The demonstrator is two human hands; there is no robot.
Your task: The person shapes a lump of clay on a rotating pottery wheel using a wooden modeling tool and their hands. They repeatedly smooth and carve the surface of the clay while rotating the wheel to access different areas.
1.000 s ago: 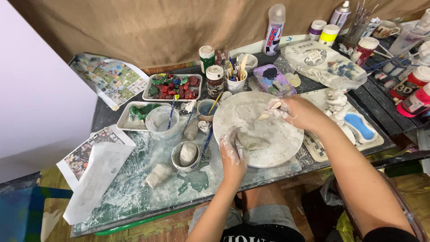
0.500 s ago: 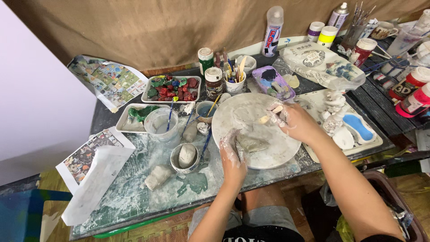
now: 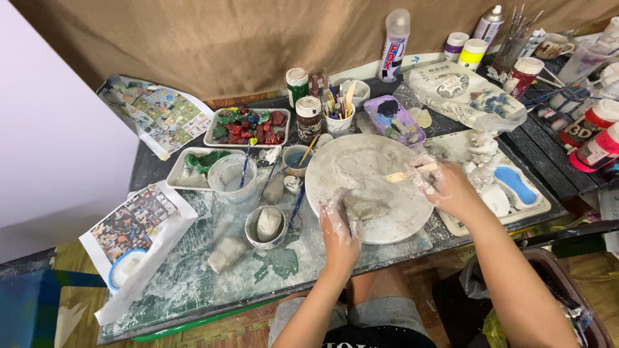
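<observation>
A round clay-smeared board (image 3: 380, 164) lies on the low table in front of me. My left hand (image 3: 340, 227), coated in grey clay, presses on a grey clay lump (image 3: 366, 209) at the board's near edge. My right hand (image 3: 448, 187) rests over the board's right rim and grips a thin wooden modelling stick (image 3: 403, 174), whose tip points left across the board.
A small bowl with a clay piece (image 3: 267, 225) and a loose clay lump (image 3: 227, 254) lie left of the board. A water cup with a brush (image 3: 235, 177), trays of painted pieces (image 3: 248, 127), paint jars, a brush cup (image 3: 340, 116) and a white tray (image 3: 509, 193) crowd the table.
My right hand has drawn back to the right edge of the board with the stick. My left hand stays on the clay lump.
</observation>
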